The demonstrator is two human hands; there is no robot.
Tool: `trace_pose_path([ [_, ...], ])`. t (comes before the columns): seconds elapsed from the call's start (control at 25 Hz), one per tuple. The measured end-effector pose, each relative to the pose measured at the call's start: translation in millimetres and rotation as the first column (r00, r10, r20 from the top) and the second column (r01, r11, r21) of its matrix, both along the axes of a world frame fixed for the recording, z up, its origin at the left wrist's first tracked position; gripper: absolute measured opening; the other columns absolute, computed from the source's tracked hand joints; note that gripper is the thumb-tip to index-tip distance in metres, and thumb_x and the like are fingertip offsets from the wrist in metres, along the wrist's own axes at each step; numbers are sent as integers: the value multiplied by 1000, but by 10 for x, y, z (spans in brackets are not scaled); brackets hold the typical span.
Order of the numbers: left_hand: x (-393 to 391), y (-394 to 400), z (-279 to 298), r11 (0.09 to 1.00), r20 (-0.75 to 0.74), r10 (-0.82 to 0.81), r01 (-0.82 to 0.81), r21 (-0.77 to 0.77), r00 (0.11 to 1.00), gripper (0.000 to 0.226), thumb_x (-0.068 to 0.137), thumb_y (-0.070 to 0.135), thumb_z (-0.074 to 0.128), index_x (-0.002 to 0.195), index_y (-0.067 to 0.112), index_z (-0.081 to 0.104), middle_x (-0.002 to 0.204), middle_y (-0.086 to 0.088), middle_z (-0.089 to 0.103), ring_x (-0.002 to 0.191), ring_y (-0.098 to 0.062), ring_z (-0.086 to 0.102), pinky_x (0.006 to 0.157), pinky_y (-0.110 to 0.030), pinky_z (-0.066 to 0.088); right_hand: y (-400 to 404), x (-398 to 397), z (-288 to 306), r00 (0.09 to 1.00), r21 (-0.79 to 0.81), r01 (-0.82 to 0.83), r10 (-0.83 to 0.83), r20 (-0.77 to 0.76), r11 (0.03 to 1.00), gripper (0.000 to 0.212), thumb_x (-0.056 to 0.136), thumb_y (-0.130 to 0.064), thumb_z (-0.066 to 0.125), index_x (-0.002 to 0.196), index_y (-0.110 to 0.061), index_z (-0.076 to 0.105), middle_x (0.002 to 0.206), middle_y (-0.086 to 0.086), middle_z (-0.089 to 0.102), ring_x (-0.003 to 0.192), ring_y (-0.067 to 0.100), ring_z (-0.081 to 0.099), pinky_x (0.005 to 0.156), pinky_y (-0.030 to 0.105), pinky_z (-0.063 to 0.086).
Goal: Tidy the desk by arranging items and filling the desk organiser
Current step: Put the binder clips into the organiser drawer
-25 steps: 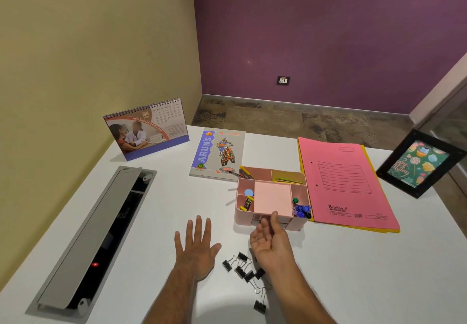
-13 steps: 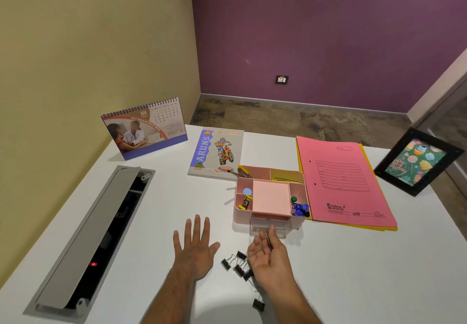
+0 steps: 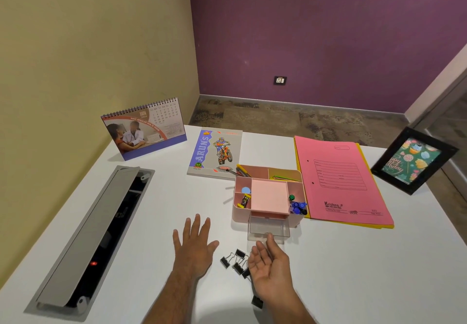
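Near the front of the white desk (image 3: pixel 353 268), the pink plastic desk organiser (image 3: pixel 268 194) has its clear drawer (image 3: pixel 269 229) pulled out further than a second ago. Right hand (image 3: pixel 271 266) holds nothing, palm up, fingers loosely curled, thumb at the drawer front; left hand (image 3: pixel 194 245) lies flat, fingers spread. Black binder clips (image 3: pixel 236 260) between them should go in a few at a time.
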State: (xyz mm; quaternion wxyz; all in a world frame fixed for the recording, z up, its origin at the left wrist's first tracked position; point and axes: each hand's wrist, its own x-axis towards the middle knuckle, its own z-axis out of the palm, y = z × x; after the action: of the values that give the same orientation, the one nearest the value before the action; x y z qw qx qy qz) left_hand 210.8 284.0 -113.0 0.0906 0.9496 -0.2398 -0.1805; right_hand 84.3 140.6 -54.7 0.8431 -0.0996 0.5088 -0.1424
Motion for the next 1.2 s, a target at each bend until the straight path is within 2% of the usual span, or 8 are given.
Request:
trace_pose_path([
  [0.12,-72,83,-1,968,54,-2,16,-249,999,54,94,58,29,134,32,54,151,7,42,142,-21,32,114,-43,17,42,-68,51,999,-18,-1,0,-49,1000,24,84,-27,71,89,-5,61,87,11,61,75,23,58,61,32,50],
  [0.2,-166,155,-27,916,85,-23,55,-397,996,53,88,66,35,115,33,67,127,14,60,124,-15,50,104,-34,28,46,-124,52,997,-36,33,-36,-65,999,19,85,-25,67,84,-9,58,77,10,60,62,21,54,50,27,46],
  [0.4,-378,262,-68,911,98,-98,129,-392,990,52,72,68,63,111,34,68,120,22,52,115,3,36,97,-23,17,-21,-271,-12,986,-117,90,-105,-130,989,12,85,-22,63,87,-13,55,67,7,52,45,17,44,42,24,34],
  [0.64,-499,170,-80,944,148,-37,83,-318,988,31,71,54,62,98,40,70,111,18,61,108,-12,54,88,-32,29,28,-416,-108,976,-200,-49,4,-217,979,9,84,-13,65,86,-7,59,57,5,55,40,15,48,39,21,39],
  [0.8,-564,74,-51,962,137,38,0,-273,990,36,69,62,62,96,39,68,106,22,59,105,-10,51,85,-35,33,80,-449,-125,959,-338,-180,88,-270,924,6,86,-5,64,92,-3,63,59,9,56,42,15,47,43,21,40],
  [0.96,-597,-30,-2,966,130,102,-67,-249,986,23,74,52,63,93,39,68,103,22,59,105,-13,54,86,-37,31,90,-448,-126,945,-400,-253,136,-298,881,5,86,0,63,90,1,63,58,10,55,45,18,44,43,22,38],
  [1.08,-608,-31,18,935,102,145,-103,-339,984,16,79,43,63,94,39,67,95,25,60,103,-10,55,85,-31,29,89,-444,-169,931,-451,-318,184,-316,834,8,84,3,63,91,5,64,60,13,55,49,20,43,44,26,36],
  [1.2,-624,-13,55,833,56,126,-75,-548,990,20,81,41,66,101,39,65,94,31,59,100,1,50,88,-29,37,105,-411,-138,904,-514,-414,274,-328,751,12,82,-5,70,92,1,69,64,13,63,53,23,48,49,30,40],
])
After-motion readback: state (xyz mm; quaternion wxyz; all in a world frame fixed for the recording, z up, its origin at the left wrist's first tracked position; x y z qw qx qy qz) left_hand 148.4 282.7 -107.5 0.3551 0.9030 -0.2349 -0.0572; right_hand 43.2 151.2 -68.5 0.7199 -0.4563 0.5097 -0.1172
